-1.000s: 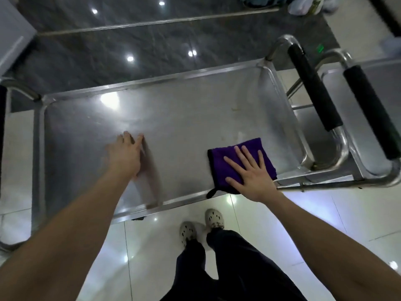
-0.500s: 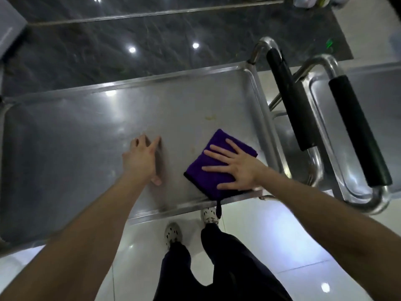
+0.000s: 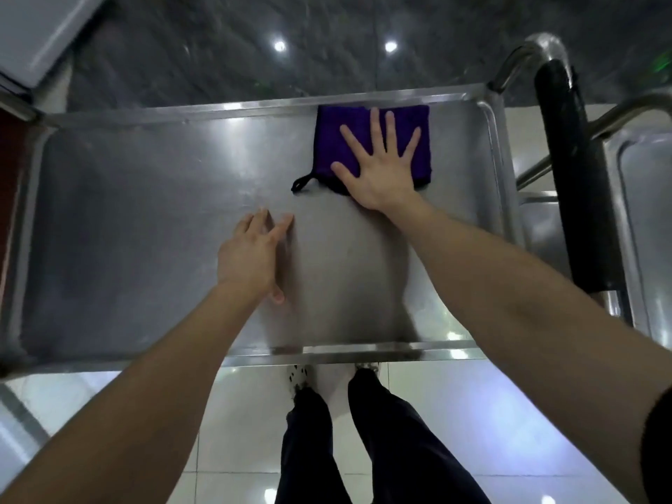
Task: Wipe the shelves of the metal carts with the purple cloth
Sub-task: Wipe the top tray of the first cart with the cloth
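Moved since half a second ago: cloth (image 3: 329, 140) and right hand (image 3: 381, 172), from the near rim of the shelf (image 3: 145, 231) to its far rim, upper right of centre.
Right hand: flat on cloth, fingers straight and spread, thumb out to the left.
Left hand (image 3: 251, 256): centre frame, resting on bare shelf, fingers loosely together.
Cloth: folded square, black loop (image 3: 302, 182) at its lower left corner.
Black handle (image 3: 578, 176): right edge, beyond the shelf end; second cart (image 3: 647, 212) past it.
Shoes (image 3: 300, 376): bottom centre, on white tiles (image 3: 236, 431).

Dark trousers (image 3: 309, 449) and spotted shoes (image 3: 298, 376) stand on white tiles (image 3: 436, 431).
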`<action>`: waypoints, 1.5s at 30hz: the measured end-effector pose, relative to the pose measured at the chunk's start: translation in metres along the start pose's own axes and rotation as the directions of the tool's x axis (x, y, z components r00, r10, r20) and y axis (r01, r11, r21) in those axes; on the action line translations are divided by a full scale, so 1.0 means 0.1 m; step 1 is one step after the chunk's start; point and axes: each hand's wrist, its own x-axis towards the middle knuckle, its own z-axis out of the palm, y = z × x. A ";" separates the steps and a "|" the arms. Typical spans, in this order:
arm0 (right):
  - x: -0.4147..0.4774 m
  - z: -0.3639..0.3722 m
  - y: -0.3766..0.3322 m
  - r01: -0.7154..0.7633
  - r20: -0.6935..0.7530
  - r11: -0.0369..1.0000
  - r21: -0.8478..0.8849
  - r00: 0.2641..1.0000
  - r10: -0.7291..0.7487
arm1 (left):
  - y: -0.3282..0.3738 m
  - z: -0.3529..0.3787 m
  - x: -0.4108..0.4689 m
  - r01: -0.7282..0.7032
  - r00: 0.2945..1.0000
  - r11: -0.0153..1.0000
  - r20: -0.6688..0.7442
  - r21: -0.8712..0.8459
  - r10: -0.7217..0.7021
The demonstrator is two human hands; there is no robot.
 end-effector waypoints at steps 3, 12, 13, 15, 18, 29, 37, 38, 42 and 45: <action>-0.69 0.20 -0.10 0.081 -0.031 0.997 0.017 0.996 -0.081 | 0.02 -0.06 -0.03 -0.005 1.000 1.000 0.017 0.004 0.004; -2.51 0.61 0.39 0.400 -0.021 0.914 -0.069 0.915 -0.402 | -0.04 0.00 0.00 -0.075 0.996 0.997 0.037 -0.005 0.075; -2.60 0.58 0.55 0.362 -0.018 0.930 -0.062 0.931 -0.363 | -0.07 0.04 0.04 -0.096 0.995 0.995 0.034 0.003 0.096; -2.76 0.51 0.85 0.246 -0.015 0.968 -0.056 0.969 -0.247 | -0.12 0.11 0.12 -0.115 0.993 0.993 0.027 0.022 0.115; -2.76 0.38 1.14 0.104 0.035 0.993 -0.052 0.994 -0.102 | -0.17 0.19 0.20 -0.102 0.995 0.994 0.020 0.044 0.101; -0.01 -0.39 1.09 -0.125 0.083 0.990 0.067 0.989 0.120 | -0.12 0.10 0.11 -0.039 0.999 0.999 -0.003 0.020 0.040; -0.41 -0.06 1.00 -0.091 -0.003 0.996 0.023 0.996 0.091 | -0.09 0.02 0.05 -0.043 0.999 0.998 -0.014 0.034 0.044; -0.69 0.02 0.96 -0.065 -0.010 0.998 0.014 0.998 0.065 | -0.08 0.01 0.04 -0.053 0.999 0.998 -0.013 0.029 0.053; -2.02 0.42 0.58 0.049 -0.036 0.999 -0.019 0.998 -0.049 | -0.10 -0.01 0.01 -0.070 0.997 0.997 -0.021 0.022 0.071; -2.76 0.66 0.19 0.073 -0.024 0.997 -0.040 0.997 -0.074 | -0.12 0.00 -0.01 -0.105 0.992 0.994 -0.067 0.039 0.108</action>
